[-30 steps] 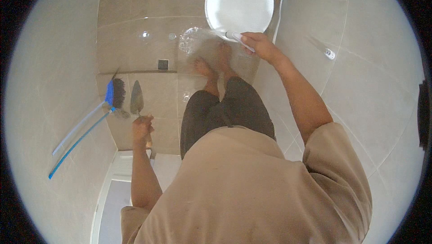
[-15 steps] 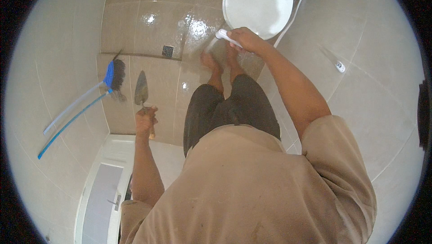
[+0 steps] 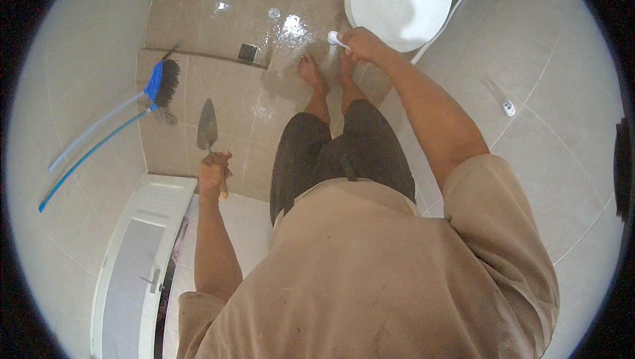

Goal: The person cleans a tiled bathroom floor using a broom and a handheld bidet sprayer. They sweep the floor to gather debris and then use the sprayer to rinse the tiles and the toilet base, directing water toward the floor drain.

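Observation:
My left hand (image 3: 214, 174) is closed around the handle of a pointed trowel (image 3: 208, 127), whose grey blade points away from me above the tiled floor. In my right hand (image 3: 366, 48) is a white spray head (image 3: 336, 39), held in front of the toilet with its round face angled down toward the wet floor. A faint pale blur hangs below that face; whether it is water I cannot tell. My bare feet (image 3: 311, 73) stand on the wet brown tiles (image 3: 225, 35), just nearer than the spray head.
The toilet (image 3: 397, 8) with its lid down stands ahead right, a white hose (image 3: 456, 11) beside it. A square floor drain (image 3: 247, 52) lies by a low step. A broom (image 3: 162, 84) leans at the left wall. A white door (image 3: 135, 273) stands ajar behind left.
My view has shifted, so the toilet sits farther right and the brooms lower left. The spray head has turned from my left foot to face more downward. Both hands keep their holds.

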A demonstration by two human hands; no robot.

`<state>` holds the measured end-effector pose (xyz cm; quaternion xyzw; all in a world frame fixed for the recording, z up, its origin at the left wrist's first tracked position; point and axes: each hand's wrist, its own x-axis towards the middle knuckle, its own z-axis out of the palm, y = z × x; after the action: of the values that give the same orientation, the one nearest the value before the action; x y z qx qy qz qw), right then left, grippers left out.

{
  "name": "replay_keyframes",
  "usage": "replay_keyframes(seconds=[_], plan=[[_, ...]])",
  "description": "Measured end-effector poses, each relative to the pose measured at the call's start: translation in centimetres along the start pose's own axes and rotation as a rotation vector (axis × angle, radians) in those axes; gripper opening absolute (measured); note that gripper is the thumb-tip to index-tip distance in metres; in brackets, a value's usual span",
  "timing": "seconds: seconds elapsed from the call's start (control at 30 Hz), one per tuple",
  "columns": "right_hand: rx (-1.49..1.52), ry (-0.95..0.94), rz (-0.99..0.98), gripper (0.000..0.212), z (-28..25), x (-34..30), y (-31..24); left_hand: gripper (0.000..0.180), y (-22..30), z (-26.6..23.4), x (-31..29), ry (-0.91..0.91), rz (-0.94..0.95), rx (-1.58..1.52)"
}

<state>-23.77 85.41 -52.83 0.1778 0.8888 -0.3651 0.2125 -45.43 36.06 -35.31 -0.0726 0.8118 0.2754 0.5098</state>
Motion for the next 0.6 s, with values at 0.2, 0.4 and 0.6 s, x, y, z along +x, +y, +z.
replay_keyframes(seconds=[0.2,0.4,0.6], plan=[[-0.013,-0.097,0.180,0.038,-0.8,-2.5,-1.3,0.038,-0.5,0.1,-0.4,0.038,-0.047,0.054],[0.081,-0.119,0.326,0.039,0.5,-6.0,0.8,0.034,-1.6,-0.1,0.2,0.018,-0.021,0.079],[0.544,-0.112,0.597,0.051,0.4,-8.4,-0.8,0.040,-1.5,0.5,0.5,-0.036,0.010,0.083]])
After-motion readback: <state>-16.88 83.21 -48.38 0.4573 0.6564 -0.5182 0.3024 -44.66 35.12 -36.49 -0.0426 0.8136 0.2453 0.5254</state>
